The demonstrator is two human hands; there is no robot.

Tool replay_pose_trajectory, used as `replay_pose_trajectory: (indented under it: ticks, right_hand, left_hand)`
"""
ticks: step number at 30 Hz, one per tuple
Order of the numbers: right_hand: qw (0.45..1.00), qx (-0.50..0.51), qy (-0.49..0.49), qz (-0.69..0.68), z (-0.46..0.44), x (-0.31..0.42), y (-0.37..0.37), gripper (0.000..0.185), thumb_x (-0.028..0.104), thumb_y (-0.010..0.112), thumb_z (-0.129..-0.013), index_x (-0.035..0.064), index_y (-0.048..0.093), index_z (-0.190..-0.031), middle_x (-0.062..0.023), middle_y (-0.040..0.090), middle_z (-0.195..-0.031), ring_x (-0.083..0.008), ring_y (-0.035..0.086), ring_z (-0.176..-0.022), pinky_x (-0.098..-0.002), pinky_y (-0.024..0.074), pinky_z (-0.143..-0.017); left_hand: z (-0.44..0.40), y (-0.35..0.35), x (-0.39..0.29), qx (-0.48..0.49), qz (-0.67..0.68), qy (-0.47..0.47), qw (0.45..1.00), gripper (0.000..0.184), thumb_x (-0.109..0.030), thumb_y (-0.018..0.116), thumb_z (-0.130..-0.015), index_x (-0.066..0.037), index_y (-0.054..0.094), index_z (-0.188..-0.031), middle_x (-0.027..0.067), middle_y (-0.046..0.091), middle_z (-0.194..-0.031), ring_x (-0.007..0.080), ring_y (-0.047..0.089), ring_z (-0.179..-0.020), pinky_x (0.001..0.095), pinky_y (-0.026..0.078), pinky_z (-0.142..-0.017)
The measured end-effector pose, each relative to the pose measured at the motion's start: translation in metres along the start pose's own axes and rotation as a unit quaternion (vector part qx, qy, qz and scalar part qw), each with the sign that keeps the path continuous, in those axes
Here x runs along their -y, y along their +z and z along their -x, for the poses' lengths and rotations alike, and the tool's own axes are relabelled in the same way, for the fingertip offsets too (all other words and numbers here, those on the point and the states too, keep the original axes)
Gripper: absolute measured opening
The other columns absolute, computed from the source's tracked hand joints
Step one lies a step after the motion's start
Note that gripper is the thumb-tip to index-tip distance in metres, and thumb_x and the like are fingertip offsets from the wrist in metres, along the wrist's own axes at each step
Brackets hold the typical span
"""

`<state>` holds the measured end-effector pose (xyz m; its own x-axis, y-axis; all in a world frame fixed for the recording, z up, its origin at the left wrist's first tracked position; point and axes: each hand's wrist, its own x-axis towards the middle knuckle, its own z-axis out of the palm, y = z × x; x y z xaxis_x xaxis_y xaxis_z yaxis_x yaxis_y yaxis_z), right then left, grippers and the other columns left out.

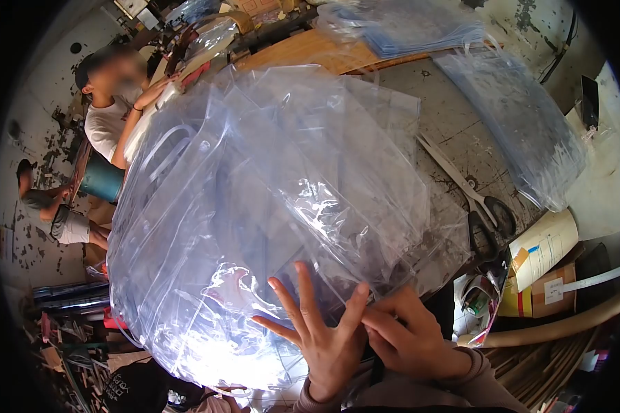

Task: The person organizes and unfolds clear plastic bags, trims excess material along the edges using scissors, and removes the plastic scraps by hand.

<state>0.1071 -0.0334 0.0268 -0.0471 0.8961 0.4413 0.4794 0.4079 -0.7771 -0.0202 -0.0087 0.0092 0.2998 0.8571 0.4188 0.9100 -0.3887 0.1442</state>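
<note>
A big pile of clear plastic bags (255, 172), some with tube-like handles, fills the table in front of me. My left hand (320, 337) is at the pile's near edge, its fingers spread over the plastic and its thumb hidden. Beside it, my right hand (410, 334) has its thumb and index finger pinched together, close to the left index fingertip. What the pinch holds, if anything, is too small to make out. Scissors (468, 189) with black handles lie open right of the pile.
A flat stack of clear bags (513, 124) lies at the right, and another stack (420, 34) at the back on a wooden board (310, 51). A cardboard box (554, 292) and a paper roll (544, 248) stand lower right. A person (110, 103) sits at the left beyond the pile.
</note>
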Motion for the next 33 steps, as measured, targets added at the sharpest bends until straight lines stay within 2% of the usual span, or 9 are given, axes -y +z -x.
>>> replay_pose_trajectory:
  ticks: [5,11,16,19,23,26,29,32,33]
  right_hand:
    - [0.996,0.061,-0.001,-0.062,-0.009,-0.006,-0.014,0.038,0.005,0.065,-0.075,0.0016,0.058,-0.111,-0.0123,0.053,-0.090,-0.0244,0.052,-0.078,-0.0325,0.0442,-0.068]
    - [0.969,-0.162,0.177,0.054,-0.025,-0.020,-0.010,0.032,0.008,0.068,-0.076,0.0071,0.063,-0.108,-0.0096,0.053,-0.090,-0.0194,0.055,-0.077,-0.0282,0.0453,-0.063]
    - [0.981,-0.127,0.112,0.096,-0.013,-0.006,0.002,0.037,0.001,0.064,-0.074,0.0091,0.065,-0.109,-0.0053,0.052,-0.082,-0.0175,0.052,-0.071,-0.0267,0.0441,-0.060]
    - [0.986,-0.104,-0.037,0.128,-0.011,-0.006,0.014,0.051,0.000,0.065,-0.062,0.0106,0.065,-0.111,-0.0019,0.051,-0.081,-0.0156,0.048,-0.067,-0.0236,0.0393,-0.054]
    - [0.988,-0.064,-0.028,0.134,-0.010,-0.001,0.015,0.046,0.003,0.067,-0.066,0.0094,0.064,-0.111,-0.0019,0.051,-0.080,-0.0166,0.049,-0.068,-0.0265,0.0407,-0.058]
    - [0.993,-0.063,-0.024,0.095,-0.011,-0.003,0.011,0.047,0.012,0.071,-0.070,0.0086,0.060,-0.116,-0.0055,0.051,-0.086,-0.0191,0.049,-0.073,-0.0297,0.0427,-0.067]
    - [0.997,-0.032,0.049,-0.052,-0.004,-0.003,0.001,0.065,0.025,0.075,-0.072,0.0020,0.047,-0.127,-0.0173,0.049,-0.116,-0.0298,0.051,-0.099,-0.0354,0.0423,-0.087]
    - [0.993,-0.032,0.080,-0.080,0.007,-0.006,0.006,0.057,0.019,0.071,-0.077,-0.0003,0.047,-0.125,-0.0191,0.043,-0.130,-0.0313,0.048,-0.114,-0.0362,0.0420,-0.090]
    - [0.990,-0.064,0.087,-0.087,0.009,-0.004,0.009,0.050,0.014,0.063,-0.083,-0.0006,0.043,-0.127,-0.0197,0.046,-0.130,-0.0304,0.055,-0.109,-0.0340,0.0472,-0.082]
  left_hand:
    - [-0.001,-0.004,0.000,0.013,0.043,-0.039,0.998,0.040,-0.022,0.063,-0.078,-0.024,0.054,-0.117,0.0171,0.038,-0.137,0.0450,0.022,-0.132,0.0690,-0.007,-0.099]
    - [-0.001,-0.002,0.000,-0.003,0.060,-0.028,0.998,0.033,-0.015,0.062,-0.077,-0.014,0.058,-0.110,0.0058,0.048,-0.131,0.0337,0.031,-0.132,0.0701,-0.009,-0.098]
    - [0.000,0.000,0.002,0.016,0.092,-0.045,0.995,0.022,-0.014,0.062,-0.077,-0.012,0.062,-0.099,0.0018,0.056,-0.122,0.0222,0.045,-0.123,0.0713,-0.010,-0.097]
    - [0.002,0.000,0.002,0.013,0.122,-0.059,0.991,0.019,-0.015,0.061,-0.078,-0.011,0.062,-0.097,0.0017,0.058,-0.119,0.0236,0.048,-0.121,0.0720,-0.010,-0.097]
    - [0.005,0.005,0.004,-0.001,0.088,-0.032,0.996,0.019,-0.018,0.061,-0.079,-0.009,0.061,-0.096,0.0027,0.059,-0.116,0.0240,0.049,-0.120,0.0722,-0.009,-0.097]
    - [0.004,0.008,0.003,-0.030,0.084,-0.021,0.996,0.033,-0.023,0.059,-0.082,-0.006,0.052,-0.110,0.0043,0.059,-0.115,0.0251,0.050,-0.119,0.0713,-0.008,-0.098]
    - [0.002,0.009,0.004,-0.061,0.078,-0.011,0.995,0.076,-0.028,0.053,-0.087,0.004,0.007,-0.139,0.0076,0.055,-0.124,0.0278,0.047,-0.122,0.0678,-0.008,-0.100]
    - [0.002,0.006,0.003,-0.020,0.042,-0.031,0.998,0.084,-0.029,0.053,-0.087,0.008,-0.001,-0.139,0.0079,0.054,-0.126,0.0274,0.044,-0.124,0.0653,-0.010,-0.101]
    - [0.001,0.002,-0.001,-0.012,0.081,-0.058,0.995,0.074,-0.029,0.053,-0.087,-0.002,0.011,-0.142,0.0122,0.045,-0.134,0.0286,0.034,-0.131,0.0578,0.002,-0.108]
